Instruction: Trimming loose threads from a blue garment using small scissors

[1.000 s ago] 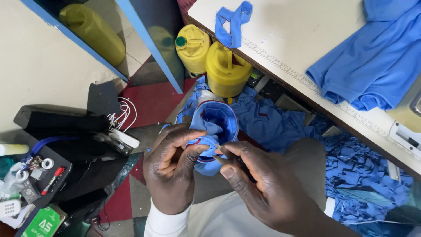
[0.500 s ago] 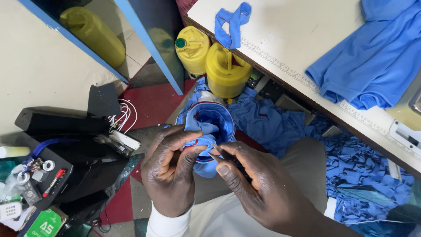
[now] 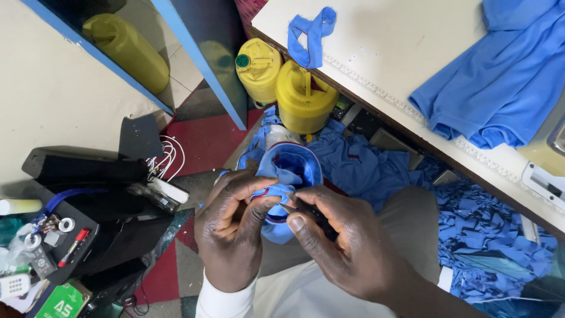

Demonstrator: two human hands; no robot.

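left hand pinches the blue cloth shut between thumb and fingertips; right hand is closed on a small dark tool beside them. soft, light stuff, best gripped at the folded edge.

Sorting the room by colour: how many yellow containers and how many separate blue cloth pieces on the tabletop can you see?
Yellow jugs: 3
Blue cloth pieces on the table: 2 — a loop and a folded garment
Total: 5
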